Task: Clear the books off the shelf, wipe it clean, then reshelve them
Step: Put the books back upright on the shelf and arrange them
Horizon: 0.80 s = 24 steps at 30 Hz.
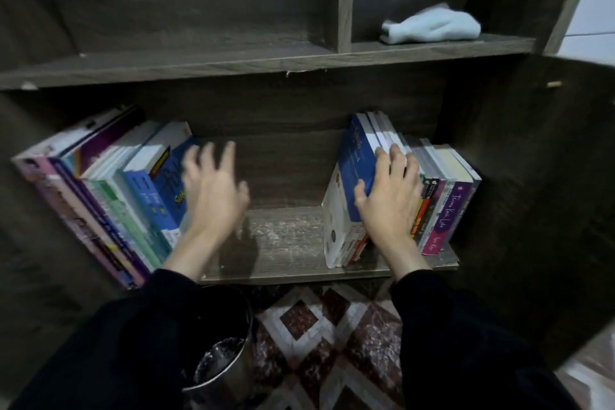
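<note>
Head view: the lower shelf point(286, 243) runs across the middle of the frame, its bare centre scuffed and dusty. A left row of books point(100, 183) leans at centre left; a right row of books point(446, 203) stands at centre right. The left hand point(213, 190) is blurred, its fingers point(229, 156) spread wide and holding nothing, just beside the left row; contact cannot be told. The right hand point(389, 200) grips a blue book point(356, 163) at the right row's inner end, thumb on the cover, fingers point(396, 160) curled over the top edges. A pale blue cloth point(432, 27) lies on the upper shelf, upper right. A metal bin point(219, 359) stands on patterned floor tiles point(332, 326) at the bottom.
</note>
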Motion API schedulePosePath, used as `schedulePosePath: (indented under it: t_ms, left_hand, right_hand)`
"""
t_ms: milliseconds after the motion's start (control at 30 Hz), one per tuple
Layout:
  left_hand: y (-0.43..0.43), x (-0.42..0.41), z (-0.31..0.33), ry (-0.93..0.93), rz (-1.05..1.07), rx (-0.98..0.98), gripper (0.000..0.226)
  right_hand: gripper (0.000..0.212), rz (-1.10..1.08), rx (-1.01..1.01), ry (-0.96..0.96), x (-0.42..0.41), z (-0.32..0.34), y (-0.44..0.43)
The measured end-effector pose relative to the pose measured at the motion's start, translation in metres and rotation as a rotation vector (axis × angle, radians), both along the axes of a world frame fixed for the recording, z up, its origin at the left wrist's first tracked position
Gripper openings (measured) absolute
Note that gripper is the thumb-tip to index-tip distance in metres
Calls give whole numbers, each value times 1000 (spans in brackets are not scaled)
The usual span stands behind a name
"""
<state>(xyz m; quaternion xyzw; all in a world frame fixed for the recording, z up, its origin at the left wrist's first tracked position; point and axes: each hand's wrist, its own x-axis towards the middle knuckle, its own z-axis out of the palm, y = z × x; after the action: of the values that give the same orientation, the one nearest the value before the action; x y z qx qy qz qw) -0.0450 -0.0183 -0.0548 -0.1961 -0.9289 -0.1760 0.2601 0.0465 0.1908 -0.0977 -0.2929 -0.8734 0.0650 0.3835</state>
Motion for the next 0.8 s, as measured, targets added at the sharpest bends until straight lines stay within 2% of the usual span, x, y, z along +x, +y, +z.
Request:
schedulePosePath:
  t_ms: [67, 167, 300, 433, 633, 733, 800]
  left_hand:
    - [-36, -16, 10, 13, 162, -56, 76]
    - [-74, -31, 17, -156, 333, -168, 87]
    - [-83, -35, 16, -182, 368, -303, 85]
    - [-77, -36, 17, -215, 415, -243, 84]
    - [-77, -40, 19, -80, 355, -166, 72]
    - [-73, -45, 24, -91, 320, -85, 62]
    - [-71, -51, 30, -119, 309, -44, 63]
  right_hand:
    - [58, -11, 0, -9, 1, -1, 0]
    - [59, -18, -28, -17, -1, 0, -1]
    - [59, -28, -45, -14, -3, 0, -2]
    - [59, -29, -41, -9, -3, -1, 0]
    - [57, -15, -45, 23, -3, -1, -1]
    - [56, -14, -44, 36, -3, -1, -1]
    - [56, -15, -41, 37, -4, -1, -2]
